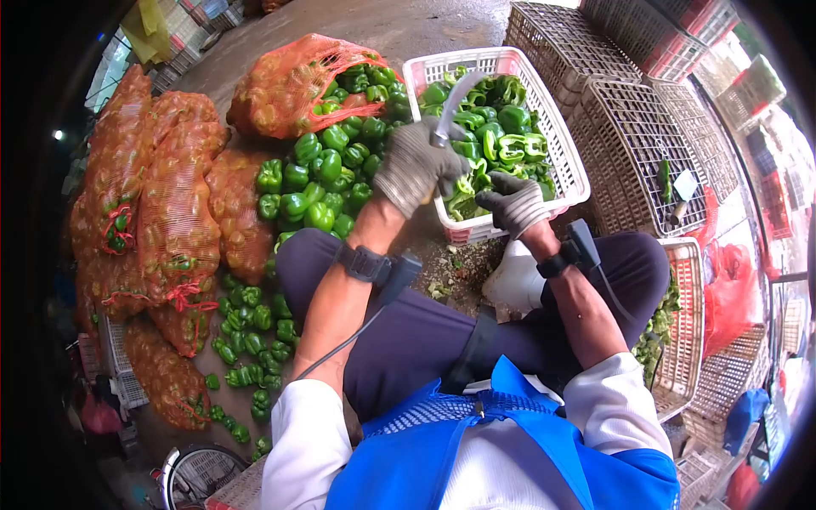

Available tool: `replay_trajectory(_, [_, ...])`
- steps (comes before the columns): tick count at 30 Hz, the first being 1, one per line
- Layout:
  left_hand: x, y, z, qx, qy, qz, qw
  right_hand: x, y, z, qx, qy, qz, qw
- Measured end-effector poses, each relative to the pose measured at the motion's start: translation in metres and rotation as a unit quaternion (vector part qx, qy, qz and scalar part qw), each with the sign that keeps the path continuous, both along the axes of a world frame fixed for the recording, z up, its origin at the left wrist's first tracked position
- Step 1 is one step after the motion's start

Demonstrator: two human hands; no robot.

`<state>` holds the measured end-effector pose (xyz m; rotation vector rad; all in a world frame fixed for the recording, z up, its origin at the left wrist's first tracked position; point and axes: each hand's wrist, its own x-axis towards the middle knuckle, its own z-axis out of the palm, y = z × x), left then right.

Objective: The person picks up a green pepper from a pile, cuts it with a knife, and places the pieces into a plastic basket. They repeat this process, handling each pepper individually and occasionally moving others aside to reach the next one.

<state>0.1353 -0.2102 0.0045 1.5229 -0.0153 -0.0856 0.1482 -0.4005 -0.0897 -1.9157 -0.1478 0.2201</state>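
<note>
L hand (411, 168), in a grey knit glove, was clenched round the handle of a curved knife (460, 104), blade angled up over the near-L part of a white plastic crate (578, 174). R hand (515, 204), also gloved, was at the crate's near rim, fingers curled; couldn't tell if it held anything. Cut green bell peppers (512, 150) filled the crate, just ahead of R hand. Whole green bell peppers (326, 180) lay heaped L of L hand, spilling from an open orange mesh sack (285, 85) beyond; more were strewn nearer the body. Full mesh sacks (177, 200) stood & leaned farther L. Floor (399, 21) was grey-brown, looked damp ahead of the hands, w/ pale veg scraps (450, 270) below & btwn them, next to a white boot (515, 276). R of the hands: stacked slatted crates (633, 149), a red plastic bag (731, 285) & another crate (682, 327) w/ leafy bits. A spoked wheel (201, 478) showed at the near-L edge, well apart from both hands.
</note>
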Motion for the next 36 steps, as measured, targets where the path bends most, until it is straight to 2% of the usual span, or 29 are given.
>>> replay_trajectory(1, [0.008,0.004,-0.008,0.076,-0.022,0.021,0.997,0.001,-0.004,0.013,0.096,0.143,0.016,0.985])
replay_trajectory(3, [0.024,0.010,-0.033,0.226,-0.071,0.061,0.970,0.007,-0.009,0.000,0.200,0.157,0.014,0.967])
replay_trajectory(5, [0.025,0.005,-0.037,0.224,0.039,0.017,0.974,0.003,-0.009,0.009,0.248,0.170,-0.012,0.954])
replay_trajectory(6, [0.027,-0.001,-0.043,0.162,0.062,0.022,0.985,0.002,-0.009,0.012,0.259,0.173,-0.012,0.950])
replay_trajectory(7, [0.028,-0.007,-0.045,0.101,0.085,0.027,0.991,0.001,-0.008,0.014,0.237,0.159,-0.010,0.958])
replay_trajectory(10, [0.031,-0.019,-0.048,0.174,0.083,0.005,0.981,-0.003,-0.003,0.014,0.160,0.113,-0.004,0.981])
replay_trajectory(13, [0.028,-0.030,-0.051,0.365,-0.021,-0.004,0.931,-0.006,0.004,0.012,0.121,0.035,0.043,0.991])
replay_trajectory(14, [0.028,-0.032,-0.052,0.377,-0.004,0.001,0.926,-0.009,0.004,0.016,0.109,0.055,0.044,0.992])
replay_trajectory(16, [0.026,-0.035,-0.060,0.355,-0.020,0.025,0.934,-0.015,0.003,0.029,0.086,0.090,0.045,0.991])
replay_trajectory(17, [0.026,-0.036,-0.064,0.341,-0.028,0.037,0.939,-0.015,0.003,0.025,0.100,0.062,0.045,0.992])
replay_trajectory(19, [0.030,-0.036,-0.077,0.254,0.011,0.045,0.966,-0.016,0.002,0.013,0.126,0.010,0.044,0.991])
replay_trajectory(21, [0.035,-0.034,-0.092,0.175,0.025,0.055,0.983,-0.013,0.001,0.010,0.100,-0.014,0.055,0.993])
replay_trajectory(22, [0.031,-0.037,-0.083,0.114,0.039,0.060,0.991,-0.013,0.003,0.006,0.099,-0.033,0.057,0.993])
replay_trajectory(26, [0.026,-0.035,-0.092,-0.009,0.065,0.049,0.997,-0.015,0.002,0.001,0.033,-0.056,0.053,0.997])
replay_trajectory(33, [0.032,-0.028,-0.116,0.068,0.129,0.060,0.987,-0.018,0.007,-0.009,0.085,-0.048,0.048,0.994])
replay_trajectory(36, [0.026,-0.031,-0.097,0.062,0.116,0.058,0.990,-0.013,0.007,0.012,0.118,0.108,0.000,0.987])
